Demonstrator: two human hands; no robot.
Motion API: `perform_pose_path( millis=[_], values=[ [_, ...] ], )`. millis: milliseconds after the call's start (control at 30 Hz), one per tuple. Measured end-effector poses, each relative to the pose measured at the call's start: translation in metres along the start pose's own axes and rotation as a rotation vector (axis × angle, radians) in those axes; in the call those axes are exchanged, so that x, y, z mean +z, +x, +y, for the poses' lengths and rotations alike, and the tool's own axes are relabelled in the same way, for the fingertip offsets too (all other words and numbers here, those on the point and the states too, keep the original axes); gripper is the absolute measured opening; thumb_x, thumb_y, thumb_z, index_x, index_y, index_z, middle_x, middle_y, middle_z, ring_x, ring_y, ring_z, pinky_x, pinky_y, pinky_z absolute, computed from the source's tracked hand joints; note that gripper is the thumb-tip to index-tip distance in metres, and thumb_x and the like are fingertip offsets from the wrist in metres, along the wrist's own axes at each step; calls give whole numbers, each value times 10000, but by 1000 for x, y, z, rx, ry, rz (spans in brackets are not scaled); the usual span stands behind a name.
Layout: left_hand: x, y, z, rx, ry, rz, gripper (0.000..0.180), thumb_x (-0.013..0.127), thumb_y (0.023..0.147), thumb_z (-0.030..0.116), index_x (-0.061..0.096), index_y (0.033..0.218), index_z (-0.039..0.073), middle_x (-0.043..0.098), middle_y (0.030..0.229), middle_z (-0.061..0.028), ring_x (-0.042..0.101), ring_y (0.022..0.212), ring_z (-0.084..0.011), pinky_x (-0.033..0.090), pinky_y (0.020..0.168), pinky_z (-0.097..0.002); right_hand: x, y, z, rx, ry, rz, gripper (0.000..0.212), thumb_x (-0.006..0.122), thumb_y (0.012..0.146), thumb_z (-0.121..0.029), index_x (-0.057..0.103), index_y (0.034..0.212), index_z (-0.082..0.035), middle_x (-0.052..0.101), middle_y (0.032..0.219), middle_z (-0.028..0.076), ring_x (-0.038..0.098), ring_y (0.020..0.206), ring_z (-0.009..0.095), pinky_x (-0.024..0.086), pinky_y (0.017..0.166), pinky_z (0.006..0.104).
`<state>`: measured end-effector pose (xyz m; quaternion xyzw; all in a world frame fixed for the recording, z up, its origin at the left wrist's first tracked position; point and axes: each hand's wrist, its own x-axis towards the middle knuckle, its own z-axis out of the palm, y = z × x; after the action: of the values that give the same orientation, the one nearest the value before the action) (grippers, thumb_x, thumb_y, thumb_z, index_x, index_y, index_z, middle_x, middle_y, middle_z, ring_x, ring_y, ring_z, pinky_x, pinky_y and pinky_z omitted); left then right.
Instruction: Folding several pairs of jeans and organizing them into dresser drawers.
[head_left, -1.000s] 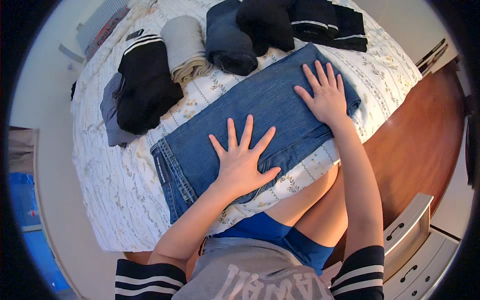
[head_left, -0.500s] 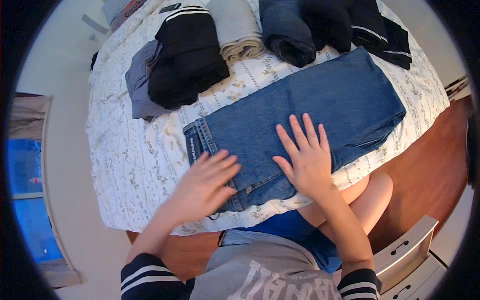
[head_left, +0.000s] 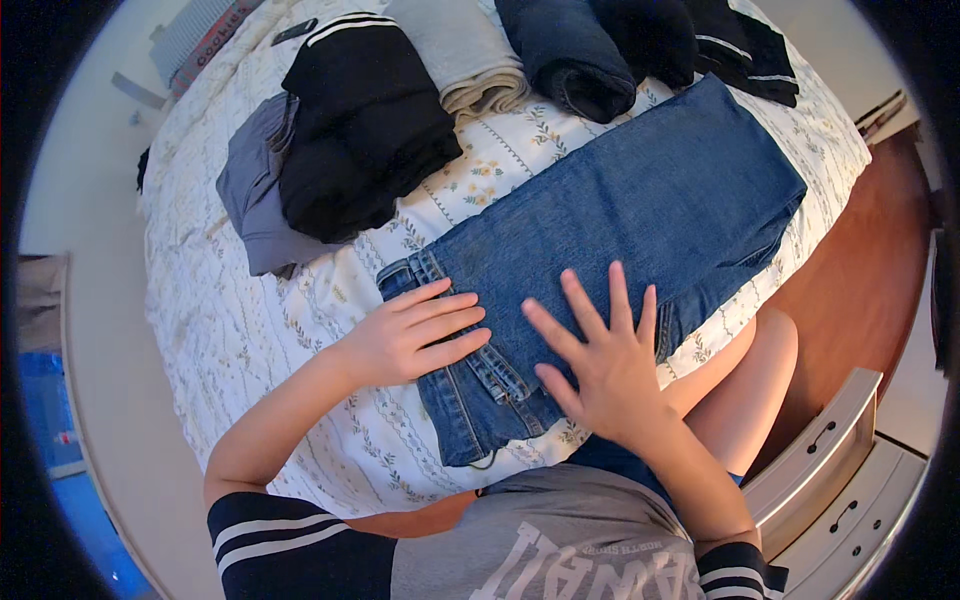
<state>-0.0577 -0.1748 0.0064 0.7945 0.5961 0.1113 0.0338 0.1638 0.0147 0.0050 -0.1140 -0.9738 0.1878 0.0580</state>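
A pair of blue jeans (head_left: 620,190) lies folded lengthwise on the bed, its waistband toward the left and the legs stretching to the upper right. My left hand (head_left: 425,335) rests on the jeans at the waistband, fingers stretched out and side by side. Over the middle of the jeans my right hand (head_left: 615,365) is spread wide, palm down, holding nothing; whether its palm presses on the cloth is hard to tell. Below my left hand, part of the waist with a seam and belt loop flares out toward the bed's near edge.
Along the back lie black folded clothing (head_left: 365,130), a grey garment (head_left: 260,190), a light grey rolled garment (head_left: 460,55), dark rolled jeans (head_left: 565,60) and more black clothing (head_left: 740,50). Floral bedding (head_left: 230,370) covers the bed. A drawer (head_left: 820,440) stands out at the lower right.
My left hand has settled flat on the waistband, and the jeans' near waist part now spreads further toward me. My right hand's fingers are wider apart. The whole view has shifted a little.
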Motion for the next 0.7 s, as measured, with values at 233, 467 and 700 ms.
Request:
perform_pose_path(
  millis=[233, 467, 700],
  values=[
    [-9, 15, -16, 82, 197, -40, 359, 603, 829, 157, 648, 1185, 137, 624, 1256, -84, 569, 1229, -233, 401, 1098, -463, 15, -10, -7, -11, -27, -15, 548, 606, 872, -426, 523, 1405, -328, 340, 1553, 105, 202, 1436, 484, 150, 1070, 740],
    [-58, 44, -22, -107, -164, -427, 489, 684, 766, 98, 615, 1250, 95, 548, 1364, -106, 486, 1311, -277, 359, 1126, -480, 16, -13, -3, -27, 35, -17, 588, 629, 841, -415, 519, 1410, -309, 334, 1558, 107, 198, 1448, 456, 126, 1079, 733],
    [-69, 45, -19, -540, -447, -246, 516, 705, 801, 137, 563, 1285, 28, 570, 1271, -155, 543, 1197, -310, 414, 1035, -398, 7, -10, -6, -19, 102, -58, 747, 707, 726, -373, 486, 1437, -309, 311, 1563, 137, 202, 1436, 487, 107, 1062, 763]
  ],
)
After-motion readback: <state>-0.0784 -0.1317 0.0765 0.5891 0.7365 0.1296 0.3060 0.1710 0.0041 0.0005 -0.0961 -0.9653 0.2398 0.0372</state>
